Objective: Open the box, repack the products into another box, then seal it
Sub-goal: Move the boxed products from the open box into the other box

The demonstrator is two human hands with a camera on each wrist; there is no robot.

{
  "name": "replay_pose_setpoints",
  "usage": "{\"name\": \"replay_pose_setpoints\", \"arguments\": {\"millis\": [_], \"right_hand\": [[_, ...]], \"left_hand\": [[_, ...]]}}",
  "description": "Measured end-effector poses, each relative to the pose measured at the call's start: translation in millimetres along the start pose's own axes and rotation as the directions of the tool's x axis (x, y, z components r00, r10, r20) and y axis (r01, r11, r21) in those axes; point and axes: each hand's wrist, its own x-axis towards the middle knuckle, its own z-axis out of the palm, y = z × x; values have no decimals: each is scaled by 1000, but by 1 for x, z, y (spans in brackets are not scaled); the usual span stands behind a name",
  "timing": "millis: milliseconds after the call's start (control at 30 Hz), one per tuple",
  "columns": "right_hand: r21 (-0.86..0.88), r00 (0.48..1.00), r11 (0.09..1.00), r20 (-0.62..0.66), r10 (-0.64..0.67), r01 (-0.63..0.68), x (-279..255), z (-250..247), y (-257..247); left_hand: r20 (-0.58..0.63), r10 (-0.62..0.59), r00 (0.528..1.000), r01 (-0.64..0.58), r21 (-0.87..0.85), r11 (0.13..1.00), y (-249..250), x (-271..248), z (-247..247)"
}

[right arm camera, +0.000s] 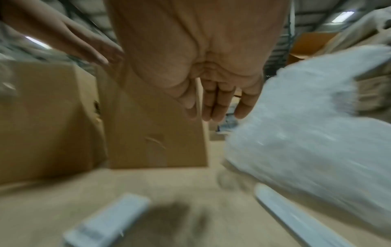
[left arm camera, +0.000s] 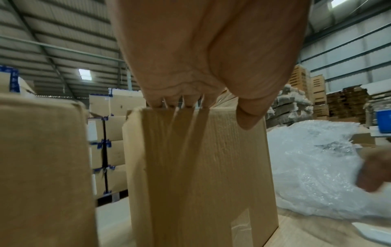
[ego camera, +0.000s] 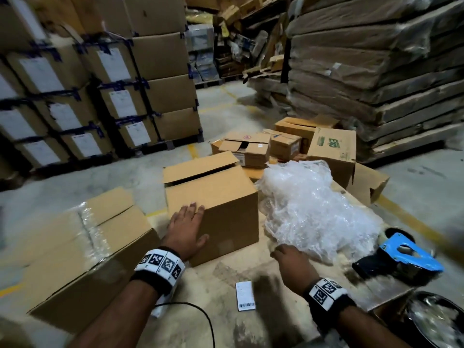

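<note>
Stacked brown cardboard cartons with white labels and dark strapping point(ego camera: 82, 96) fill the left background, and a tall pile of plastic-wrapped flat brown cardboard point(ego camera: 376, 71) fills the right. On the grey concrete floor point(ego camera: 221, 109), nearest the person's left, lies a large brown cardboard box with clear tape along its top seam point(ego camera: 82, 247). Just to its right stands the medium plain brown cardboard box point(ego camera: 213, 197), upright on a flat sheet of brown cardboard point(ego camera: 226, 317), its top flaps partly raised with a dark gap showing. A crumpled heap of clear bubble wrap point(ego camera: 313, 209) lies beside that box on the right. Behind both sit several small opened brown cartons point(ego camera: 251, 149), one printed in green. A blue-and-black tape dispenser point(ego camera: 401, 257) rests at the right edge of the sheet. A small white barcode label point(ego camera: 245, 295) lies flat near the person. The left hand point(ego camera: 187, 229) rests flat on the near left upper edge of the medium box, fingers point(left arm camera: 169, 100) straight and slightly spread, thumb down the front face. The right hand point(ego camera: 291, 257) sits at the near edge of the bubble wrap; its fingers point(right arm camera: 217, 103) appear straight and close together, holding nothing, though that view is blurred.
</note>
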Motion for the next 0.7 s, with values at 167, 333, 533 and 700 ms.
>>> {"name": "replay_pose_setpoints", "arguments": {"millis": [167,333,533,700], "right_hand": [[16,938,947,-146,-314,320,43,-27,-115],[115,830,836,-253,-497,536,81,-46,-241],[107,950,954,-174,-259,280,150,-42,-340],[168,998,986,-62,-9,19,167,-27,-369]], "left_hand": [[-58,-8,998,7,-14,1000,-54,-53,-10],[-168,-202,965,199,-36,979,-154,-120,-26],[55,-391,919,395,-162,904,-246,-179,8],[23,-357,934,356,-147,923,-265,-193,24]]}}
